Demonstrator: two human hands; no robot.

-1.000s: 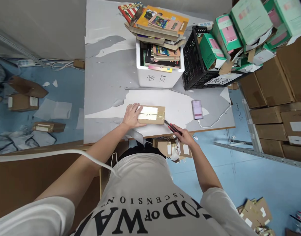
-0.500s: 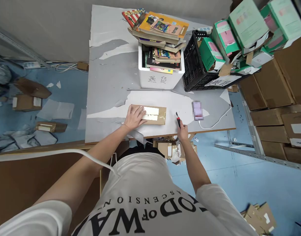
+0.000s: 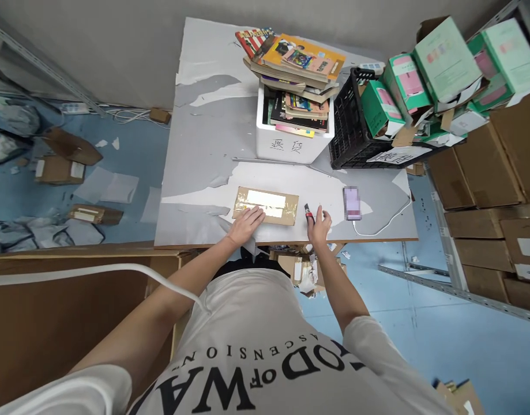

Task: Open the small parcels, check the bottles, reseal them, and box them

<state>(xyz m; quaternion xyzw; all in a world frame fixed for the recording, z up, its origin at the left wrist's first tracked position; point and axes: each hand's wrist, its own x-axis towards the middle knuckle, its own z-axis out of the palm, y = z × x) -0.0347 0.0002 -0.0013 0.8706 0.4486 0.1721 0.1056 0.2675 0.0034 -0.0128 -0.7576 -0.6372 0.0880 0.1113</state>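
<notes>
A small brown cardboard box (image 3: 286, 208) with a white label lies on the table, sealed with clear tape. My left hand (image 3: 246, 225) rests flat on the box's near left edge, fingers stretched out. To the right of the box is a red and black utility knife (image 3: 308, 212), blade end pointing away from me. My right hand (image 3: 319, 227) is beside the knife with its fingers apart. The knife's lower end touches or lies close to my thumb, and the fingers are not wrapped round it.
A phone (image 3: 352, 203) on a white cable lies to the right. Behind stand a white bin (image 3: 286, 144) piled with books and a black crate (image 3: 346, 138) of green boxes. Brown cartons (image 3: 476, 178) are stacked at right. A large open carton (image 3: 66, 311) stands at left.
My right hand has loosened from round the knife and its fingers have spread. My left hand has slid to the box's near edge, and the box sits slightly turned. The view has shifted a little.
</notes>
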